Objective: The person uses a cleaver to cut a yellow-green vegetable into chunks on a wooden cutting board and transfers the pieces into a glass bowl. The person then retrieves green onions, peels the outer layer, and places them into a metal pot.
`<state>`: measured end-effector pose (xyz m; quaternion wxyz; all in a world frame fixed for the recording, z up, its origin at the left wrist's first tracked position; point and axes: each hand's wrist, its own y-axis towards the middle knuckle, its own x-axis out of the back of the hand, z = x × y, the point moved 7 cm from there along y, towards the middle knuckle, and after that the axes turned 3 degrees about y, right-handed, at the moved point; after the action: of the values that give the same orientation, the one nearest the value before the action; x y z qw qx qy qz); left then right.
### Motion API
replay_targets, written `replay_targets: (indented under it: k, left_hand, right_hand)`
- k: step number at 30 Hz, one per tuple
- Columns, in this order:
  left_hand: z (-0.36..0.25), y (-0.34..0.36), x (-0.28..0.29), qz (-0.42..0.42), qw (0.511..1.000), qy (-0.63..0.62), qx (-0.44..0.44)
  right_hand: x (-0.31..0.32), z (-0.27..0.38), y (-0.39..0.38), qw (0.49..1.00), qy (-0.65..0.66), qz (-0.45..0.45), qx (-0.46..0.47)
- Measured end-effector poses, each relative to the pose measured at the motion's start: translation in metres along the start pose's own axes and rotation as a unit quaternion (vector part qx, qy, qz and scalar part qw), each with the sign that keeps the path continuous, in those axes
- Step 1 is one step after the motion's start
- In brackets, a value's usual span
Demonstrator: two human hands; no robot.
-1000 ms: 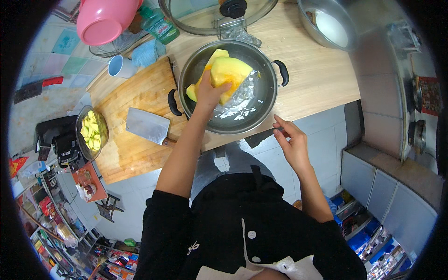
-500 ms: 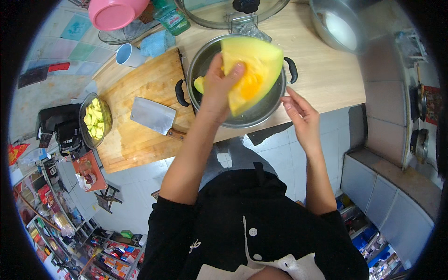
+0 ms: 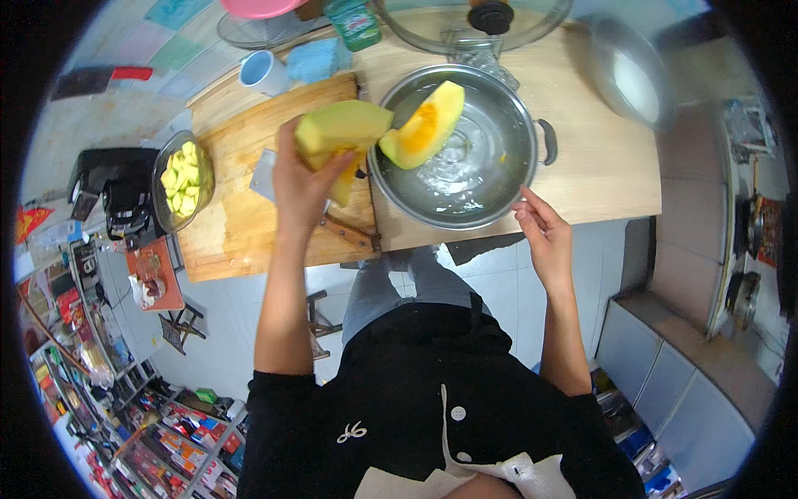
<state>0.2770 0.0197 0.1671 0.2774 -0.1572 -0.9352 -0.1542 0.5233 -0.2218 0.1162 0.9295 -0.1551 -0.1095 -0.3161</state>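
Observation:
My left hand (image 3: pixel 301 185) grips a yellow-green melon-like piece (image 3: pixel 345 125) over the wooden cutting board (image 3: pixel 224 248), left of the steel pot (image 3: pixel 451 221). Another wedge (image 3: pixel 422 133), orange at its centre, rests in the pot, which holds water. A cleaver (image 3: pixel 262 170) lies on the board, partly hidden by my hand and that piece. My right hand (image 3: pixel 542 237) is beside the pot's right front rim, fingers curved and apart, holding nothing; whether the fingertips touch the rim is hard to tell. An oval bowl of chopped pieces (image 3: pixel 181 179) stands at the board's left.
Behind the pot are a glass lid (image 3: pixel 532 33) and a steel mesh rack (image 3: pixel 486 62). A steel bowl (image 3: pixel 628 71) sits at right. Along the back left are a blue mug (image 3: pixel 264 73), blue cloth (image 3: pixel 320 58), green bottle (image 3: pixel 353 21) and pink basin (image 3: pixel 258 7).
My left hand has lifted the large piece out of the pot and moved left over the board, revealing the wedge still in the water. My right hand stays near the rim.

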Motion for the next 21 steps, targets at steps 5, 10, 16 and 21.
replay_targets:
  k: [5,10,16,21]
  left_hand:
    - [0.034,-0.024,0.100,-0.099,0.971,0.213,0.044]
    - [0.110,-0.069,0.156,-0.086,0.933,0.297,0.185]
    - [0.163,-0.084,0.153,-0.091,0.931,0.351,0.044]
    - [0.186,-0.097,0.133,-0.039,0.937,0.340,-0.072]
  right_hand:
    - [-0.037,0.023,-0.001,0.996,-0.062,0.042,0.048]
    - [-0.154,0.039,-0.047,0.931,-0.022,0.364,-0.001]
    - [-0.276,0.042,-0.057,0.874,-0.316,0.235,0.286]
    - [-0.319,0.018,-0.042,0.840,-0.448,0.138,0.274]
